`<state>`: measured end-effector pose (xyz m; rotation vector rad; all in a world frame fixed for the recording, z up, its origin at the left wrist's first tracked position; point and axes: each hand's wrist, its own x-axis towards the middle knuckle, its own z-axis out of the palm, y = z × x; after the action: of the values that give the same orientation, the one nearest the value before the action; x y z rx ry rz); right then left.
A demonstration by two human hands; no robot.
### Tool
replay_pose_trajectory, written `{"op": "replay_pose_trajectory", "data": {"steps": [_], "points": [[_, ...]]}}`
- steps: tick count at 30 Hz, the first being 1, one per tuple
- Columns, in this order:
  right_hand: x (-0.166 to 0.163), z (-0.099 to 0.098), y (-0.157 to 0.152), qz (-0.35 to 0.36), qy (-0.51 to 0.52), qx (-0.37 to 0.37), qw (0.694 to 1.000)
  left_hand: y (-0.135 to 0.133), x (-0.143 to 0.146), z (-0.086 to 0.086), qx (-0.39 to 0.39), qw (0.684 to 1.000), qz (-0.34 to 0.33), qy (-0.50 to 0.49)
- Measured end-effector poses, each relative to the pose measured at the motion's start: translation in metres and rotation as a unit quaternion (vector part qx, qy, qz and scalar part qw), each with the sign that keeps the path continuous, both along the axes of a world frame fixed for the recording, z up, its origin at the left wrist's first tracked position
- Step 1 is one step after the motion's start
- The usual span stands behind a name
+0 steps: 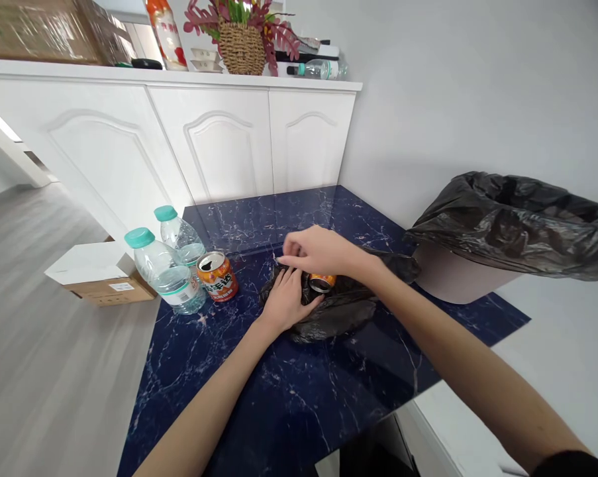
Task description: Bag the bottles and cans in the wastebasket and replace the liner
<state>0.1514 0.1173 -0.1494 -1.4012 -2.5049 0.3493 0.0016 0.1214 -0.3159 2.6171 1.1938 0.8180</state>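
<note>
My left hand [286,301] lies on a crumpled black plastic bag [343,318], fingers stretched out and thumb apart. Just right of it, an orange drink can [322,283] lies tilted on the bag, its dark end toward me. My right hand [323,250] is above the bag, past the left fingertips. Its fingers are curled, with thumb and fingertips close together; what is between them, if anything, cannot be made out. To the left stand an opened orange-red can [218,278] and two clear bottles with teal caps, the nearer bottle [169,275] beside the can.
The dark blue marbled table [299,397] ends against white cabinets [224,146]. A bin lined with a black bag [507,218] stands at the right. Left of the table is a cardboard box [104,278]. A woven flower basket [242,48] and a red-capped bottle [167,36] stand on the cabinet.
</note>
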Motion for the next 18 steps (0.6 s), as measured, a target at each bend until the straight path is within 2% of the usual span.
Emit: {"op": "replay_pose_trajectory", "data": {"steps": [2, 5, 9, 12, 15, 18], "points": [[0.030, -0.008, -0.011, -0.005, -0.037, -0.032, 0.999, 0.000, 0.001, -0.001, 0.002, 1.000, 0.017, 0.006], [0.057, -0.032, -0.025, -0.025, -0.127, 0.018, 0.991, 0.002, 0.001, -0.004, 0.003, 0.999, 0.034, 0.001], [0.067, -0.067, -0.028, -0.009, -0.184, 0.098, 0.978, 0.004, 0.001, -0.007, 0.001, 0.999, 0.044, 0.001], [0.069, -0.084, -0.020, 0.005, -0.185, 0.128, 0.974, 0.004, 0.001, -0.008, 0.000, 0.998, 0.055, 0.016], [0.074, -0.088, -0.012, 0.023, -0.158, 0.142, 0.977, 0.005, 0.001, -0.009, 0.000, 0.998, 0.063, 0.030], [0.079, -0.076, -0.012, 0.017, -0.048, 0.142, 0.989, 0.005, -0.001, -0.009, 0.001, 0.998, 0.061, 0.031]]}}
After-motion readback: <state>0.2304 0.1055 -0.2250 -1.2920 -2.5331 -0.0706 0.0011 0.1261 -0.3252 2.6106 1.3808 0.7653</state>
